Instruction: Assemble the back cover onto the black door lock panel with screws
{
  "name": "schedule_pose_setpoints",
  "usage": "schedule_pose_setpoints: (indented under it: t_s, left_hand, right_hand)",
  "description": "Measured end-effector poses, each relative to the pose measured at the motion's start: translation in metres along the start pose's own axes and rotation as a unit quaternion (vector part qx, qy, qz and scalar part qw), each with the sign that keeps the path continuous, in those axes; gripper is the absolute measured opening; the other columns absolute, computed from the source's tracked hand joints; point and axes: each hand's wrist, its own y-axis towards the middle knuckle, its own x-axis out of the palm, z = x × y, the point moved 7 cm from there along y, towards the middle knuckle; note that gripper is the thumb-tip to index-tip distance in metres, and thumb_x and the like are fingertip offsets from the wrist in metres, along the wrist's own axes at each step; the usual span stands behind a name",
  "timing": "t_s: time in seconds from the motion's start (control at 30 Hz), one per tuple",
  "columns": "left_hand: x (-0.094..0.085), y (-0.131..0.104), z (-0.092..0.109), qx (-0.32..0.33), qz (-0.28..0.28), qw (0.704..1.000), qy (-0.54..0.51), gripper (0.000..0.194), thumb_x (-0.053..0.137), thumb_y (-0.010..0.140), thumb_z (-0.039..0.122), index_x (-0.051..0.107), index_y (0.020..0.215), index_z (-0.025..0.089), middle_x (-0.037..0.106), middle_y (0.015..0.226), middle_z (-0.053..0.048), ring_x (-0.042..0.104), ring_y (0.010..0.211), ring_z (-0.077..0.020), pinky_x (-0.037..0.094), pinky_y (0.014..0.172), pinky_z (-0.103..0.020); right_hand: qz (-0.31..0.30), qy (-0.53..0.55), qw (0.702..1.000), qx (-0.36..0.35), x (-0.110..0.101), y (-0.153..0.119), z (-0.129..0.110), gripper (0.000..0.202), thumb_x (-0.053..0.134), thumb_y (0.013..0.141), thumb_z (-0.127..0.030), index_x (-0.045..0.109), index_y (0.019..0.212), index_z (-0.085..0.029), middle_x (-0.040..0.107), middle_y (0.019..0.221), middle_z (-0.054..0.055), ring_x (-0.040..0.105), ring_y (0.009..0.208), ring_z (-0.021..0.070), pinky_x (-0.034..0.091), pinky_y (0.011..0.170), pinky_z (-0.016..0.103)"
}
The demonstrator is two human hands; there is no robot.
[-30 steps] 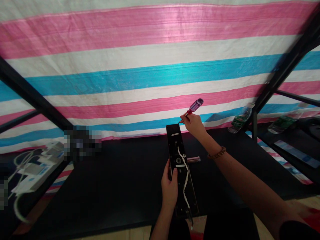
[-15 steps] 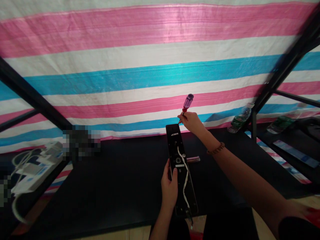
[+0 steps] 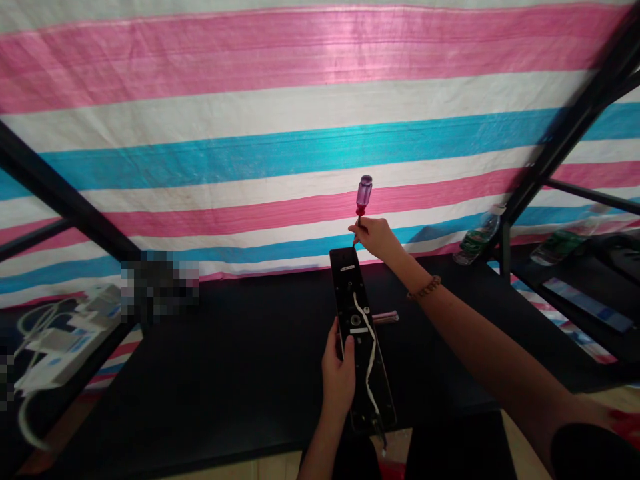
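A long black panel point(image 3: 349, 291) with a white cable point(image 3: 371, 363) along it lies tilted on the black table point(image 3: 225, 360). My left hand point(image 3: 340, 363) grips its left edge, thumb on top. My right hand point(image 3: 373, 237), with a beaded bracelet on the wrist, pinches the shaft of a screwdriver point(image 3: 365, 193) with a purple handle. The screwdriver stands nearly upright, its tip at the panel's far right corner; whether it touches cannot be made out. A pinkish stick-like item point(image 3: 386, 317) lies right of the panel.
At the left sits a white power strip point(image 3: 65, 347) with cables. A plastic bottle point(image 3: 477, 237) leans by the right frame post point(image 3: 565, 140); another bottle point(image 3: 560, 245) and a flat bluish object point(image 3: 587, 305) lie beyond it. Striped sheeting point(image 3: 300, 153) hangs behind.
My right hand has moved slightly left, and the screwdriver has swung from leaning right to more upright. My left hand keeps its hold on the panel.
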Motion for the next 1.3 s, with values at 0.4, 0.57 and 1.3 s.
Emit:
schedule_pose_setpoints:
  t_s: [0.4, 0.57, 1.3]
  left_hand:
    - [-0.002, 0.001, 0.002, 0.007, -0.007, 1.000, 0.010, 0.060, 0.061, 0.093, 0.052, 0.053, 0.145, 0.021, 0.063, 0.143, -0.013, 0.059, 0.132, -0.0282, 0.043, 0.115, -0.044]
    - [-0.002, 0.001, 0.005, 0.010, -0.007, 1.000, 0.015, 0.062, 0.061, 0.092, 0.054, 0.053, 0.144, 0.021, 0.064, 0.141, -0.012, 0.060, 0.132, -0.0277, 0.044, 0.115, -0.043]
    - [-0.001, 0.000, 0.007, -0.004, -0.010, 1.000, -0.006, 0.063, 0.063, 0.091, 0.053, 0.053, 0.144, 0.021, 0.067, 0.136, -0.012, 0.064, 0.125, -0.0274, 0.049, 0.110, -0.042]
  right_hand:
    - [0.021, -0.018, 1.000, -0.006, -0.003, -0.009, 0.006, 0.016, 0.063, 0.094, -0.021, 0.062, 0.078, -0.020, 0.070, 0.061, 0.001, 0.072, 0.062, 0.0188, 0.051, 0.065, 0.026]
    - [0.051, 0.043, 0.997, -0.023, -0.004, -0.015, 0.015, 0.023, 0.062, 0.095, -0.033, 0.063, 0.076, -0.020, 0.073, 0.070, 0.004, 0.074, 0.066, 0.0197, 0.055, 0.066, 0.028]
    - [0.042, 0.019, 0.999, 0.007, -0.004, -0.022, 0.017, 0.022, 0.060, 0.096, -0.030, 0.065, 0.077, -0.020, 0.075, 0.071, 0.004, 0.075, 0.071, 0.0207, 0.056, 0.069, 0.028]
